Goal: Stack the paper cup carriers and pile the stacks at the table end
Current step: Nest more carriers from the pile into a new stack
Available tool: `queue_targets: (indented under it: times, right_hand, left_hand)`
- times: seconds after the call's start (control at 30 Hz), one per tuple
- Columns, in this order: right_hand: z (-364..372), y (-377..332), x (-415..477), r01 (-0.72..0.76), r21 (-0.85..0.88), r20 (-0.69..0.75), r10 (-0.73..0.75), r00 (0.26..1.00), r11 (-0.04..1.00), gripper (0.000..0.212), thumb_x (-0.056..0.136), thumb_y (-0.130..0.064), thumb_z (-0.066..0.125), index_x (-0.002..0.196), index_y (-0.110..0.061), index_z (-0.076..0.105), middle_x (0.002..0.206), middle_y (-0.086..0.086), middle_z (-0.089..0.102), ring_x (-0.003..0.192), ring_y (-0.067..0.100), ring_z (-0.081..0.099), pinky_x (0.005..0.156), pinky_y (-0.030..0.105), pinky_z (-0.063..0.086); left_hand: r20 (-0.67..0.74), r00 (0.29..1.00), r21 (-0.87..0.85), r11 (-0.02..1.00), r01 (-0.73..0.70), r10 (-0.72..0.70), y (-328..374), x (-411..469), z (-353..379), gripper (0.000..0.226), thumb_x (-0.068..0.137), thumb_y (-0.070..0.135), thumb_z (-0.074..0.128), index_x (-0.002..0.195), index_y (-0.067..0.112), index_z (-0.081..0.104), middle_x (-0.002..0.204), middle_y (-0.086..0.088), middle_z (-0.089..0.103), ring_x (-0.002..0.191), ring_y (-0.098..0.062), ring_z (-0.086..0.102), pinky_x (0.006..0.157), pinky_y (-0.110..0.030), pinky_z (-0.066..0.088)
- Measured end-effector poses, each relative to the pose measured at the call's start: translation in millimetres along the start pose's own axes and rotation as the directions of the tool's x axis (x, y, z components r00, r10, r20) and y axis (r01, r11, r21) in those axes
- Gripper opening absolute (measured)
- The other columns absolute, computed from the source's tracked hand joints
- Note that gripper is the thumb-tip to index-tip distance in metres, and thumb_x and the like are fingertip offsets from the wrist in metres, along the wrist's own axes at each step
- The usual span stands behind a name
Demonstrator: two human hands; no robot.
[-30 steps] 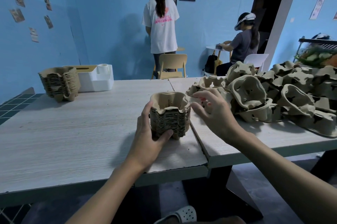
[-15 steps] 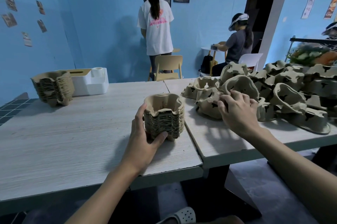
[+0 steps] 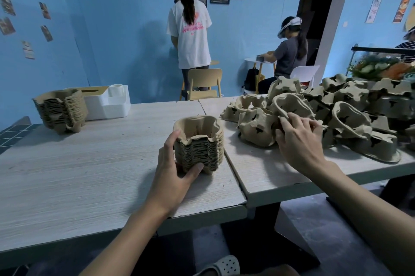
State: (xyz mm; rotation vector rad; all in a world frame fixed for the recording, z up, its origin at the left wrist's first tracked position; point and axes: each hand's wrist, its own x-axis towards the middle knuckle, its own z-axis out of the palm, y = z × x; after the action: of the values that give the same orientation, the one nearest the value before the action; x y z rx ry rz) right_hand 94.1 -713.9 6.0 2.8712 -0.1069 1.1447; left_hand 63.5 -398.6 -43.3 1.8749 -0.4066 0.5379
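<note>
Right hand has gone from hovering by the small stack a second ago to digging into the loose pile on the right; left hand hasn't budged.

Biggest thing first: the table is really two pushed together, with a seam down the middle. The right one is buried under a heap of loose carriers, tipped every which way, so honestly most of the job looks like it's left to do. Over at the far left end sits a finished stack, just beside a white box, so at least one pile has made it to where it belongs.

Then there's the small stack being built near the seam on the left table, upright and nested pretty neatly. The left hand wraps its side, thumb across the front near the base, steadying it.

The right hand's fingers are curled in on a tilted carrier at the heap's near edge. Looks like a grip on its rim, though the carrier hasn't been lifted clear. My guess is that one goes on the small stack next.
</note>
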Motion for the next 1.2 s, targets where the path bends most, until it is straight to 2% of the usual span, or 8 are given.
queue_targets:
  times: [0.2,0.4,0.53,0.7,0.8,0.9,1.0,1.2]
  right_hand:
    - [-13,-1,8,0.072,0.093,-0.235,-0.048,0.971,0.993,0.032,0.098,-0.021,0.041,0.124,-0.009,0.055,0.133,0.009,0.05,0.11,0.031,0.052,0.093,0.048,0.033]
    - [-35,-23,7,0.353,0.244,-0.389,-0.242,0.889,0.903,0.039,0.092,-0.004,0.053,0.131,-0.006,0.057,0.13,0.011,0.053,0.105,0.027,0.055,0.088,0.044,0.04]
    - [-42,-49,-4,0.487,0.287,-0.295,-0.407,0.864,0.825,0.036,0.088,0.0,0.063,0.123,-0.009,0.063,0.133,0.01,0.054,0.112,0.023,0.053,0.089,0.041,0.041]
    - [-34,-75,-21,0.465,0.484,-0.121,-0.469,0.875,0.742,0.055,0.083,0.003,0.066,0.13,-0.017,0.045,0.116,0.005,0.065,0.106,0.021,0.057,0.086,0.034,0.034]
    - [-28,-78,-28,0.382,0.602,-0.02,-0.465,0.885,0.701,0.057,0.084,-0.007,0.07,0.135,-0.014,0.044,0.111,-0.001,0.066,0.097,0.009,0.047,0.089,0.035,0.036]
    - [-25,-70,-27,0.342,0.583,0.04,-0.446,0.894,0.737,0.08,0.077,-0.032,0.08,0.144,-0.022,0.037,0.12,-0.007,0.063,0.11,0.012,0.047,0.093,0.033,0.029]
    - [-27,-53,-23,0.31,0.492,0.09,-0.402,0.911,0.814,0.083,0.069,-0.046,0.081,0.141,-0.027,0.043,0.123,-0.009,0.061,0.121,0.016,0.044,0.099,0.033,0.023]
    - [-16,-27,-26,0.218,0.572,0.184,-0.382,0.906,0.791,0.051,0.077,-0.024,0.081,0.124,-0.023,0.061,0.122,-0.004,0.061,0.114,0.022,0.048,0.094,0.039,0.041]
  left_hand:
    - [-0.013,1.0,0.018,1.0,-0.005,0.005,0,0,0,0.091,0.081,0.027,0.081,0.144,0.056,0.023,0.138,0.002,0.044,0.111,-0.033,0.062,0.096,-0.054,0.053]
    - [-0.022,1.0,0.012,1.0,-0.009,0.009,1,0,-1,0.088,0.078,0.028,0.083,0.142,0.053,0.027,0.133,0.003,0.042,0.107,-0.032,0.063,0.091,-0.053,0.056]
    - [-0.046,0.998,0.022,0.999,-0.033,0.034,5,-2,-2,0.087,0.079,0.024,0.083,0.14,0.052,0.028,0.129,0.005,0.04,0.111,-0.022,0.059,0.093,-0.05,0.056]
    - [-0.078,0.995,0.067,0.996,-0.061,0.066,10,-8,-5,0.087,0.079,0.018,0.084,0.139,0.046,0.027,0.126,0.006,0.036,0.114,0.019,0.037,0.096,-0.048,0.054]
    - [-0.083,0.994,0.077,0.995,-0.066,0.073,9,-10,-7,0.088,0.078,0.017,0.084,0.139,0.046,0.028,0.125,0.005,0.037,0.114,0.019,0.037,0.095,-0.049,0.054]
    - [-0.072,0.996,0.067,0.996,-0.056,0.061,10,-10,-9,0.088,0.078,0.02,0.084,0.138,0.05,0.027,0.125,0.007,0.036,0.118,-0.001,0.048,0.095,-0.047,0.055]
    - [-0.078,0.994,0.08,0.995,-0.065,0.071,10,-11,-9,0.088,0.078,0.02,0.084,0.139,0.048,0.026,0.127,0.006,0.035,0.117,0.015,0.038,0.098,-0.045,0.053]
    - [-0.095,0.993,0.086,0.995,-0.06,0.068,10,-12,-10,0.088,0.078,0.018,0.084,0.141,0.043,0.028,0.128,0.006,0.035,0.115,0.019,0.035,0.095,-0.051,0.054]
